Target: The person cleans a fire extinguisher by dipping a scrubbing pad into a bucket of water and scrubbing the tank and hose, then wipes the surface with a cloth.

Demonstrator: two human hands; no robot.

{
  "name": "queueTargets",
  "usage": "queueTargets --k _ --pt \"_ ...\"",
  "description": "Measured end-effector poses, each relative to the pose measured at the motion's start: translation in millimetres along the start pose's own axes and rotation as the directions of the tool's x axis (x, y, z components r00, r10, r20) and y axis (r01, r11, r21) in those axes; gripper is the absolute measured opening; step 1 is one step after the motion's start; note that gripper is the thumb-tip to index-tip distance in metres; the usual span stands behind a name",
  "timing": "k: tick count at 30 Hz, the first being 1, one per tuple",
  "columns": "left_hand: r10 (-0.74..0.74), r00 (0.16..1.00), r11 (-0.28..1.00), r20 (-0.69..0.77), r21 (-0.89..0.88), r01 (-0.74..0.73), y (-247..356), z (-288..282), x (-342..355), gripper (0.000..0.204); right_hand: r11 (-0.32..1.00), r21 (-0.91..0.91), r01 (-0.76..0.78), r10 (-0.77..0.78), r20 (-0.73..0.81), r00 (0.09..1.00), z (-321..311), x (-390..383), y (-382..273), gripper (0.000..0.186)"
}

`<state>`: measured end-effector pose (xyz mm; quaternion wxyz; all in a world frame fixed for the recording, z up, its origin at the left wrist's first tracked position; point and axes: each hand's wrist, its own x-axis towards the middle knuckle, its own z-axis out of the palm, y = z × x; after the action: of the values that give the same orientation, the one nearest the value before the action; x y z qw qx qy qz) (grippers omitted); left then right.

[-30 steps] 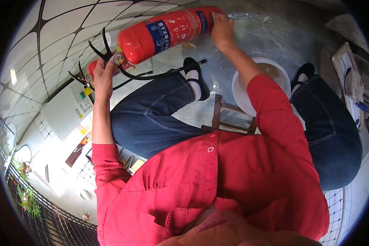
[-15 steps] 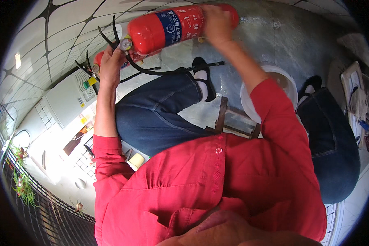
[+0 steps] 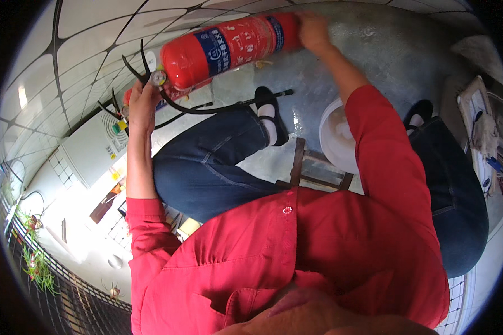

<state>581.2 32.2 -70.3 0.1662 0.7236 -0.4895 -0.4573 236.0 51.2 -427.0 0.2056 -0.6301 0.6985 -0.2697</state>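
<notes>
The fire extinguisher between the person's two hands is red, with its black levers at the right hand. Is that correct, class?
Not quite: the fire extinguisher is red, but its black levers are at the left hand, as the head view shows.

Between eleven and twelve o'clock from mid-view, on its side: a fire extinguisher (image 3: pixel 187 60), valve toward ten, base toward one. At the valve end, the left hand (image 3: pixel 143 109); on the base, the right hand (image 3: pixel 315 33). Partly behind that cylinder, between ten and eleven: a second fire extinguisher (image 3: pixel 202 86). From the valve toward one o'clock, across the left shoe (image 3: pixel 280 132): a hose (image 3: pixel 204 111). At two, between that shoe and the right shoe (image 3: pixel 424 106): a bucket (image 3: pixel 336 158), partly behind the right sleeve (image 3: pixel 383 139). At three, just beside the bucket: a wooden frame (image 3: pixel 297 161). At eight, beside a mesh panel (image 3: pixel 75 298): plants (image 3: pixel 38 267). Outermost, from ten toward twelve: a tiled wall (image 3: pixel 31 75).
</notes>
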Motion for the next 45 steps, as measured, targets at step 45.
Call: queueTargets --k 45 --pt "-0.321 0.947 0.893 -0.033 -0.343 0.291 -12 -7 7 0.029 0.519 0.62 -0.589 0.55 0.285 0.785 14 -67 -117 0.039"
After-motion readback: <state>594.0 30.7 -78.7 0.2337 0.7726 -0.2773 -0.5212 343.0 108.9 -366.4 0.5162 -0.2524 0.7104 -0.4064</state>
